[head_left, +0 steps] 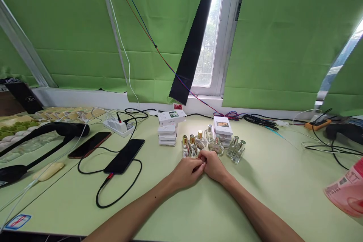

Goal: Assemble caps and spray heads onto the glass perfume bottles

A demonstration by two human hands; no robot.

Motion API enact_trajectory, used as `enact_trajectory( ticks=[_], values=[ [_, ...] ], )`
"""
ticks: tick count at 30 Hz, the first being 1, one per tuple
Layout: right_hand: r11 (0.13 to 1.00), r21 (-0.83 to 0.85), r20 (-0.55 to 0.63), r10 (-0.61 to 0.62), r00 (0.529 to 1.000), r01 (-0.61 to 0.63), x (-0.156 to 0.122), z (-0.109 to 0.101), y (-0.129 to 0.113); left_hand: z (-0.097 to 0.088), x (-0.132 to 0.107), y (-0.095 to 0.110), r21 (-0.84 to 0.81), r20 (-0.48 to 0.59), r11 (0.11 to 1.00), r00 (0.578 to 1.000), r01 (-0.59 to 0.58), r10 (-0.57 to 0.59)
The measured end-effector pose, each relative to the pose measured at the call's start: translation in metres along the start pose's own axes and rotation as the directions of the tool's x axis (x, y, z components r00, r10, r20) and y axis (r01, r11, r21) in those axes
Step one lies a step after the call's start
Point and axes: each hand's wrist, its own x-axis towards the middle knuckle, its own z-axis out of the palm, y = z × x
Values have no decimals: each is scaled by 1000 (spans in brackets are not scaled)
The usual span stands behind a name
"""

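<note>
My left hand (pixel 187 172) and my right hand (pixel 214 165) rest together on the pale green table, touching at their curled fingers. Both are closed, and I see nothing held in them. Just beyond stand small glass perfume bottles: a gold-capped pair with a slim bottle (pixel 185 146) at the left, and several rounded ones such as the ornate bottle (pixel 216 146) in the middle. To the right, two silver-capped square bottles (pixel 238 152) lean close to each other. Behind the bottles are a stack of white boxes (pixel 167 135) and another box stack (pixel 222 126) with a flower picture on top.
Left of my arms lie a black phone (pixel 124 157) on a cable, a second phone (pixel 90 145), a white power strip (pixel 118 126) and a black curved device (pixel 61 130). A pink package (pixel 347 191) stands at the right edge. Cables (pixel 261 121) run along the back.
</note>
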Motion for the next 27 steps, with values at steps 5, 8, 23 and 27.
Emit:
enact_trajectory(
  ticks=[5,8,23,27],
  values=[
    [1000,-1,-1,-1,1000,1,0,1,1,2,-1,0,7,-3,1000,1000,-3,3],
    [1000,-12,5,-5,1000,5,0,1,1,-3,-1,-2,35,-9,998,999,-52,52],
    [994,-99,34,41,999,-37,-1,-2,-7,-124,56,-40,449,-490,746,834,492,-255],
    [994,-98,33,50,998,-47,-1,-4,-10,-138,84,-63,522,-305,695,869,495,-390]
  ],
)
